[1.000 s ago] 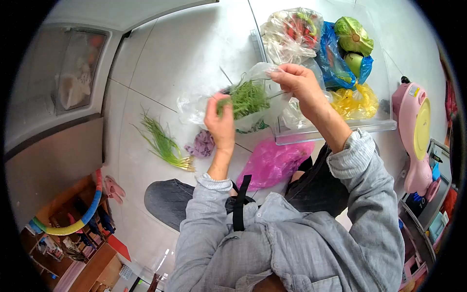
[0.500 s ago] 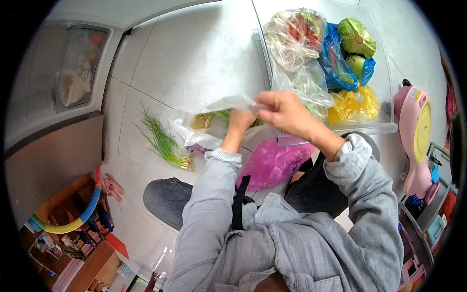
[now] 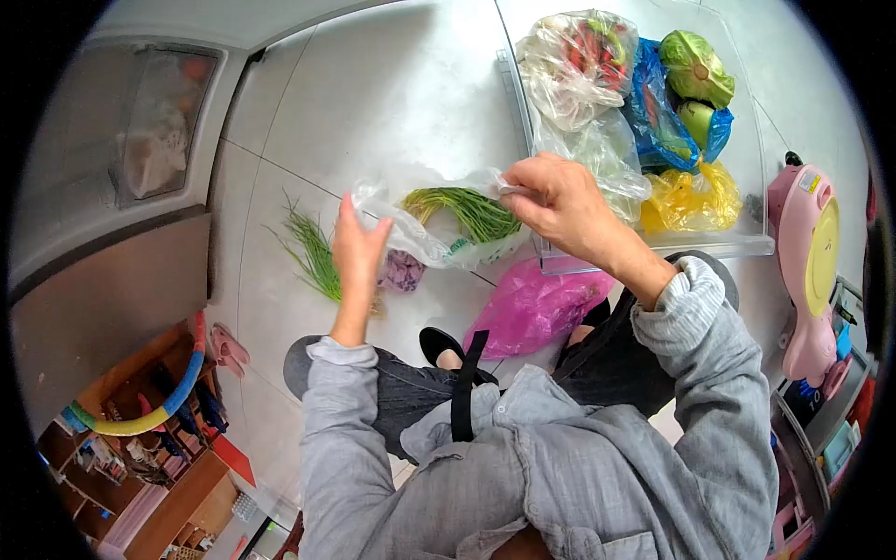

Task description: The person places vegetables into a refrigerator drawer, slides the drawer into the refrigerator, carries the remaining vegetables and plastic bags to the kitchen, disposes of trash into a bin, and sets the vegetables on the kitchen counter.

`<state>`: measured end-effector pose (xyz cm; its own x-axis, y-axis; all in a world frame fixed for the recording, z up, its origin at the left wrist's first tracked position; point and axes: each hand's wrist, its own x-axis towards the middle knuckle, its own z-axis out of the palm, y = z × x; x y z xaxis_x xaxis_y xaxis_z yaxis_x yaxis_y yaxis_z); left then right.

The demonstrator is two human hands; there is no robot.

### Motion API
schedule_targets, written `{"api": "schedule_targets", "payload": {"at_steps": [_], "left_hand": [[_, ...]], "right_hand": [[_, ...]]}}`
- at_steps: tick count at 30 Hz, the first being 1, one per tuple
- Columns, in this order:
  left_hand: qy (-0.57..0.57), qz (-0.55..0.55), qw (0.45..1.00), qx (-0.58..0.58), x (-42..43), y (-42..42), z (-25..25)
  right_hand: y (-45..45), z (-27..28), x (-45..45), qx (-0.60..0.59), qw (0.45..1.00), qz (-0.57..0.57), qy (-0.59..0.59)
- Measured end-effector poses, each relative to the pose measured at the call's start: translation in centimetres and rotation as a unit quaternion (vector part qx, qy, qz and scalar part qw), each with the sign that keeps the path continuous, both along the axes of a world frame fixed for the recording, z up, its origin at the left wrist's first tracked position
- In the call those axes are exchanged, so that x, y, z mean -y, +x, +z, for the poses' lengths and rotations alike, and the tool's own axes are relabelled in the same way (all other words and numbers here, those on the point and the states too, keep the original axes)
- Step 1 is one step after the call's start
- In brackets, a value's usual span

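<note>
My right hand (image 3: 560,201) pinches the right edge of a thin white plastic bag (image 3: 425,245) held above the floor. Inside the bag lies a curved bundle of green chives or thin scallions (image 3: 476,210). At the bag's left end is my left hand (image 3: 359,252), thumb and fingers apart, with nothing visibly gripped. Behind that hand, another bunch of thin scallions (image 3: 313,250) rests on the floor, its root end partly hidden. A small purple bundle (image 3: 402,271) sits just below the bag. Nearer my legs is a pink plastic bag (image 3: 537,308).
A clear drawer (image 3: 686,245) at the right holds bagged red peppers (image 3: 597,51), a cabbage (image 3: 697,67), a blue bag (image 3: 653,107) and a yellow bag (image 3: 693,198). Beyond it stands a pink and yellow appliance (image 3: 810,252). An open fridge door (image 3: 107,168) is at left.
My left hand has come out of the bag and moved left, its fingers spreading. My right hand still grips the bag, which now opens wider and shows more of the green bundle.
</note>
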<state>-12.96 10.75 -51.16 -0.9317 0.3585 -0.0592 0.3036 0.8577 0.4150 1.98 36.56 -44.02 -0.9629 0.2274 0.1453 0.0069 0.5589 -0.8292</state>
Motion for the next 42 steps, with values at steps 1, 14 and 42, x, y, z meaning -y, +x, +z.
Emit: {"api": "schedule_targets", "payload": {"at_steps": [1,14,42], "left_hand": [[0.07,0.052,0.981,0.171,1.7,-1.4,-1.3],[0.46,-0.08,0.838,0.281,-0.9,3.3,11.2],[0.484,-0.073,0.781,0.388,-11.0,7.8,6.7]], "right_hand": [[0.0,0.0,-0.1,0.003,0.999,-0.023,-0.022],[-1.3,1.3,-0.3,-0.154,0.985,0.03,-0.07],[-1.5,1.8,1.2,0.049,0.944,0.019,-0.325]]}}
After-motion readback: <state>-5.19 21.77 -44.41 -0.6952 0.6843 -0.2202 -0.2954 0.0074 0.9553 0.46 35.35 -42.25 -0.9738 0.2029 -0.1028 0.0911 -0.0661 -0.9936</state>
